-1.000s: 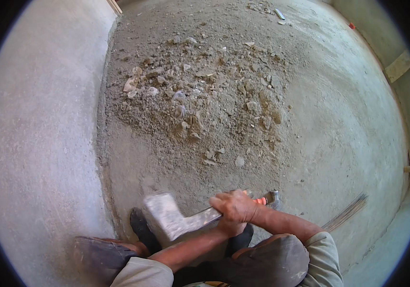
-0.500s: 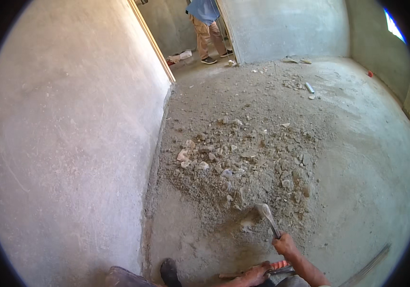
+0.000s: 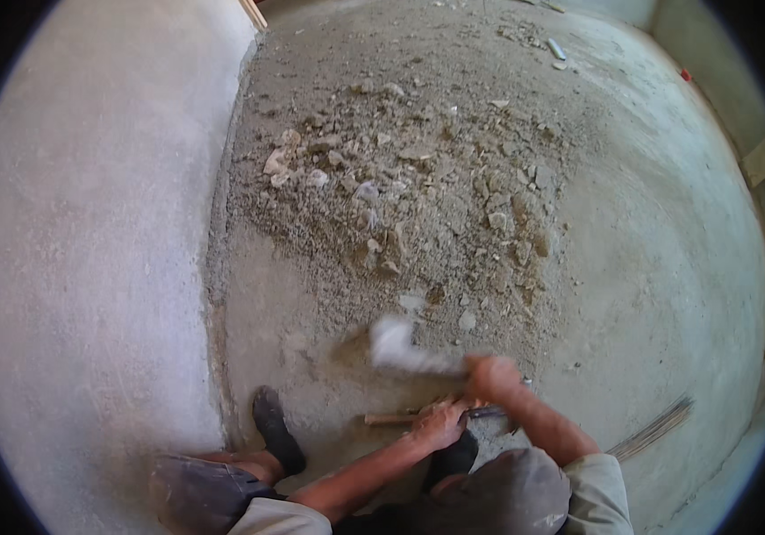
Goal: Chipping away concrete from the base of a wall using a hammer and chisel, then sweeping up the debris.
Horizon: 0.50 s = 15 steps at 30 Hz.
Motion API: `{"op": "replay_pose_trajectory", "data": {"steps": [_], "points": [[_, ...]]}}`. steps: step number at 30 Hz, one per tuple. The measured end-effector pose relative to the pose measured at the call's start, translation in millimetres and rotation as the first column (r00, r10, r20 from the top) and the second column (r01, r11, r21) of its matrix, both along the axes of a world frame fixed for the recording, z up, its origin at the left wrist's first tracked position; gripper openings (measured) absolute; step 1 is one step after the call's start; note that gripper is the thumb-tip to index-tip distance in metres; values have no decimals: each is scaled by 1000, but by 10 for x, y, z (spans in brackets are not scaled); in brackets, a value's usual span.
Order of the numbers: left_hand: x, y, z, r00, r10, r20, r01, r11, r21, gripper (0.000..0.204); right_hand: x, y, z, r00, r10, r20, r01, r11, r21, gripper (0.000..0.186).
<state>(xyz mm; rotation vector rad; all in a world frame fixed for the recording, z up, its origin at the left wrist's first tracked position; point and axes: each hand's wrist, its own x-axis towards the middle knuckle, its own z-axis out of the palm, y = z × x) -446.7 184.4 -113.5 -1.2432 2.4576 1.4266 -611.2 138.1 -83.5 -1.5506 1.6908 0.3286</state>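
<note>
My right hand (image 3: pixel 493 378) is closed round the handle of a metal hammer (image 3: pixel 391 343). The hammer's head is smeared by motion and points left, above the bare concrete just short of the rubble. Lower and to the left, my left hand (image 3: pixel 440 423) is closed on a thin bar near the floor. A pale wooden stick (image 3: pixel 387 419) shows on its left side and a dark rod (image 3: pixel 487 412) on its right. Whether these are one piece is hidden by the fingers. Both hands are close together between my knees, beside my dark shoe (image 3: pixel 454 459).
Broken concrete and gravel (image 3: pixel 400 178) spread over the floor ahead. A plastered wall (image 3: pixel 97 232) runs along the left. On the right lies a bundle of thin rods (image 3: pixel 659 428). A small pale tube (image 3: pixel 556 48) and a red piece (image 3: pixel 686 75) lie farther off.
The view has tipped downward, so the doorway and the person there have left it. The hammer has swung from pointing up and away to pointing left, over my left hand's side.
</note>
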Motion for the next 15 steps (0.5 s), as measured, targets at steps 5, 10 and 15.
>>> {"op": "replay_pose_trajectory", "data": {"steps": [5,10,15], "points": [[331,215,-86,984,162,-68,-165,986,-40,34,51,172,150,973,-223,55,228,970,-88,22],[206,105,-48,999,36,15,-32,980,-194,35,334,218,198,978,-12,207,67,964,-258,22],[402,82,-442,979,-21,-202,-15,984,-177,32,675,226,128,851,431,300,-106,701,-706,22]]}}
